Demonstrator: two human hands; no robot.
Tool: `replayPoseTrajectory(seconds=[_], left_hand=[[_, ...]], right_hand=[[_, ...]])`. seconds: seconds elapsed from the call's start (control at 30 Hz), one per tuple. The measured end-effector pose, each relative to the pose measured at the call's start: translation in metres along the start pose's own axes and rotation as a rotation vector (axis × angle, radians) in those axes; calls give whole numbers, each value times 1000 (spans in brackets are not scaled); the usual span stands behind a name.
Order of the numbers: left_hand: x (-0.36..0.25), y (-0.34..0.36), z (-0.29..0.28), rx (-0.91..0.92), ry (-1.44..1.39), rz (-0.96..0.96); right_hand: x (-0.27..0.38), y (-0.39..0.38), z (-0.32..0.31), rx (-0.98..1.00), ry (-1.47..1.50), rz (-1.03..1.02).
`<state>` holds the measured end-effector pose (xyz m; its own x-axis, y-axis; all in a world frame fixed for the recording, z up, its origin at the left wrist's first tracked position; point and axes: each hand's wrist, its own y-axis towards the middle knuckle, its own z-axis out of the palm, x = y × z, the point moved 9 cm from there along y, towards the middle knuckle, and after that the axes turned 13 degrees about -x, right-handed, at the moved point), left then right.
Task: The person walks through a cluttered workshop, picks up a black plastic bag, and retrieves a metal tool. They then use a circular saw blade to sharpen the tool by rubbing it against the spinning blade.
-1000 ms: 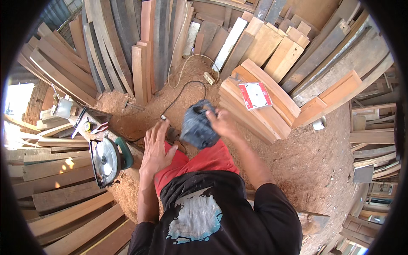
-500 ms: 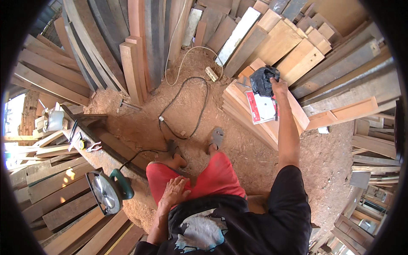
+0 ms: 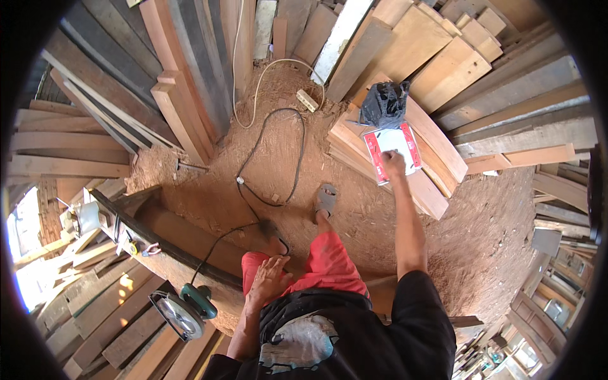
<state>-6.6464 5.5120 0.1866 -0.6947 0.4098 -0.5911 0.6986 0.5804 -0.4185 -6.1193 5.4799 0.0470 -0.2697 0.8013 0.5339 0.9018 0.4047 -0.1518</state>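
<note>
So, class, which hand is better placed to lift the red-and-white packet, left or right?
The right hand, most likely: it is at the packet, though its grip is unclear, while the left hand rests on the red shorts, farther away.

you stand out amid the timber of a woodworking shop — planks (image 3: 180,123) stacked and leaning on both sides, a circular saw (image 3: 183,316) and pliers (image 3: 151,249) left, reddish dust (image 3: 272,158) underfoot.

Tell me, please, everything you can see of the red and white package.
The flat, rectangular package has a white middle between red side bands, with dark marks. Whether it is card or plastic, I can't tell. It lies on stacked wooden boards. The right hand is over it, apparently touching; the black bag sits at its far edge.
</note>
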Motion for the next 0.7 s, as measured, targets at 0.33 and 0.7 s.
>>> replayPoseTrajectory(seconds=[0.33, 0.7], left_hand=[[-7, -2, -22, -215, -552, -44], [8, -87, -73, -584, -880, 178]], right_hand=[[152, -283, 45, 859, 1384, 881], [254, -438, 18, 1067, 1667, 683]])
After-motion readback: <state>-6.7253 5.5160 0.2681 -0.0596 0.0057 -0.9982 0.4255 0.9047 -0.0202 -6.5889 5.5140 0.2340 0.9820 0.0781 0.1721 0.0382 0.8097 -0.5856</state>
